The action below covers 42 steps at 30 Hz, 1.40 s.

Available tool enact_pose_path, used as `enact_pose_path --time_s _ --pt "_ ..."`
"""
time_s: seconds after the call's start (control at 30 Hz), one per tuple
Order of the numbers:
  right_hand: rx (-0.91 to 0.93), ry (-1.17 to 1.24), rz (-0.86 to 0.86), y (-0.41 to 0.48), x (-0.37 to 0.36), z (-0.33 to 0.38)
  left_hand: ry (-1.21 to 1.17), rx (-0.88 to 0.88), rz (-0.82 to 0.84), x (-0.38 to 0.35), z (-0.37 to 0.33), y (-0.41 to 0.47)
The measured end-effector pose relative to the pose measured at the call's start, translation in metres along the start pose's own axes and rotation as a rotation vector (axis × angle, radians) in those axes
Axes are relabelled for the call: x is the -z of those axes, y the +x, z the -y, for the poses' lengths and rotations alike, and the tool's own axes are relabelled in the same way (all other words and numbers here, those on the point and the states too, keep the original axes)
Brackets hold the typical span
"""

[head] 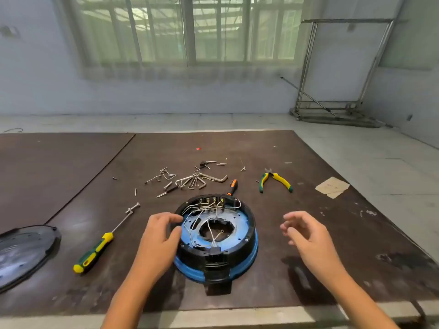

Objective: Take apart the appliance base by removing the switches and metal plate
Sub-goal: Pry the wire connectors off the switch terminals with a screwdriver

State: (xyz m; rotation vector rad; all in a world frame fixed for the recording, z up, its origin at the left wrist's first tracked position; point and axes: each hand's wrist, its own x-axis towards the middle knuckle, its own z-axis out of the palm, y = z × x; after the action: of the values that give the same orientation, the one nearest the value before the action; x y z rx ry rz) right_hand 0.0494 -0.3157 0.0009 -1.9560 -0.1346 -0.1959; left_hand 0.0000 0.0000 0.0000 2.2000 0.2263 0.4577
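Observation:
The round appliance base (237,255), black with a blue rim, lies open side up in the middle of the dark board. Inside it a blue-tinted metal plate (234,220) rings a central hole, crossed by white wires. A row of switches (211,201) with brass terminals sits at its far inner wall. My left hand (159,236) grips the base's left rim, thumb and fingers curled over the edge. My right hand (306,233) hovers to the right of the base, fingers loosely spread, holding nothing.
A green-yellow screwdriver (95,250) lies left of the base and a black round cover (21,252) at the far left edge. Behind the base lie hex keys and screws (194,180), an orange-handled screwdriver (232,187) and yellow-green pliers (275,181). A paper scrap (332,187) is at right.

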Motion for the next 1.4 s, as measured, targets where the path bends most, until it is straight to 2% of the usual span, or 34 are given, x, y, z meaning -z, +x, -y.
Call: enact_pose_path --time_s 0.3,0.53,0.73,0.9,1.17,1.33,1.4 --pt "-0.15 0.054 0.099 0.051 -0.069 -0.06 -0.21 0.122 -0.054 -0.046 0.046 0.03" --pt "-0.124 -0.034 0.056 0.081 -0.09 -0.053 -0.319 0.212 -0.03 -0.045 0.061 0.025" --pt "-0.069 0.011 0.111 0.074 -0.098 -0.046 -0.296 0.216 0.027 -0.037 0.065 0.018" --pt "-0.029 0.009 0.161 0.066 -0.108 -0.043 -0.335 0.285 -0.045 -0.023 0.069 0.02" --pt "0.007 0.023 0.184 0.064 -0.128 -0.038 -0.308 0.328 -0.053 -0.009 0.076 0.02" --pt "-0.024 0.036 0.207 0.065 -0.123 -0.039 -0.283 0.234 -0.11 -0.011 0.076 0.017" --pt "-0.035 0.034 0.214 0.065 -0.123 -0.038 -0.129 0.129 -0.193 -0.005 0.08 0.016"
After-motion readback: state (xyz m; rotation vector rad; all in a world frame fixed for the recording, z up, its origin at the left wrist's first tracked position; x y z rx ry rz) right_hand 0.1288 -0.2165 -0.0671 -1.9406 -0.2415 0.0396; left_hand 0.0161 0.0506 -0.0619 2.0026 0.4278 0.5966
